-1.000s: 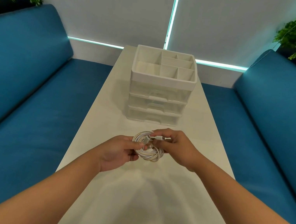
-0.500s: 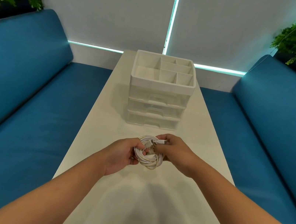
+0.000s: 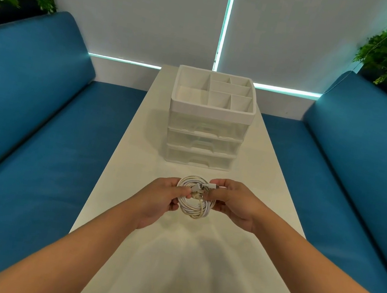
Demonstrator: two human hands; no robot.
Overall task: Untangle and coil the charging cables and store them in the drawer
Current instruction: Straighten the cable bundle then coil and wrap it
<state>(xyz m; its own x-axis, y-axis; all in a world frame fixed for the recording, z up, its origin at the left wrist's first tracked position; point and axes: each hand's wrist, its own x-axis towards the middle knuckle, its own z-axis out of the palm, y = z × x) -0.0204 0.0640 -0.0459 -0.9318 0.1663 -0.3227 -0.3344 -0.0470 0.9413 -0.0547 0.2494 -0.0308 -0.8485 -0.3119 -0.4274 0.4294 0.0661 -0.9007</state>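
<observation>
**A:** What are the hands doing?

**B:** Both are on the coiled cable (image 3: 195,201), held just above the desk (image 3: 135,152). The left hand (image 3: 161,198) grips the left side of the coil, its fingers curled round the loops. The right hand (image 3: 234,204) pinches the loose end by the plug (image 3: 212,187), its other fingers curled against the coil's right side. So the two hands are close together with only the coil between them.

**A:** And the drawers?

**B:** The drawer unit (image 3: 204,145) stands straight ahead of the hands, farther up the desk, near but not touching. All three clear drawers look shut (the divided tray on top is open, but that's no drawer). The coil faces the camera, so its flat side is turned toward the person, not laid level.

**A:** Which hand is nearer?

**B:** About even; I'd guess the right one lets go of the plug end to pull a drawer while the left keeps the loops from springing apart.

**A:** Anything else around?

**B:** Blue sofa cushions (image 3: 26,120) on either side.
</observation>
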